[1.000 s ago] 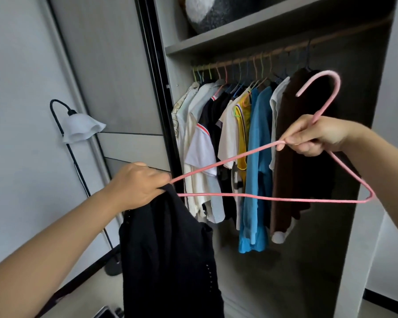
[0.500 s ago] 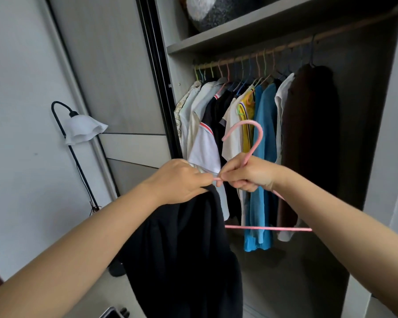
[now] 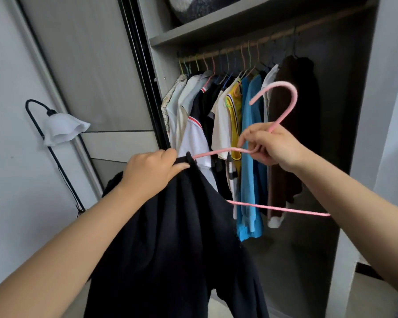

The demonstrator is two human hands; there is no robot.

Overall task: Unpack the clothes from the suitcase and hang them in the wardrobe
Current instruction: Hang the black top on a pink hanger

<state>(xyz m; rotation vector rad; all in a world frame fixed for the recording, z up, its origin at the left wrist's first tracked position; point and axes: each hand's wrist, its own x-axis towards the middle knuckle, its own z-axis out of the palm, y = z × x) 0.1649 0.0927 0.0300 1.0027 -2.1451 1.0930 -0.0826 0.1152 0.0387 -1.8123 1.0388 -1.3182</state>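
Observation:
A black garment (image 3: 179, 237) hangs down in front of me, gripped at its top edge by my left hand (image 3: 152, 171). My right hand (image 3: 269, 145) holds a pink hanger (image 3: 283, 97) at the base of its hook. The hanger's left arm runs into the garment's top edge next to my left hand; its bottom bar shows to the right of the cloth. Behind them stands the open wardrobe (image 3: 216, 31), whose wooden rail (image 3: 274, 36) carries several hung clothes: white shirts, a yellow top, a blue garment (image 3: 251, 157) and a brown one (image 3: 294, 134).
A black floor lamp with a white shade (image 3: 62, 130) stands against the left wall. The wardrobe's sliding door (image 3: 90, 65) is pushed to the left. A shelf above the rail holds a dark and white bundle (image 3: 193, 5). The rail's right end bears nothing.
My right hand has moved right and up with the hanger, away from my left hand. The hanger's left arm now sits in the garment's top edge.

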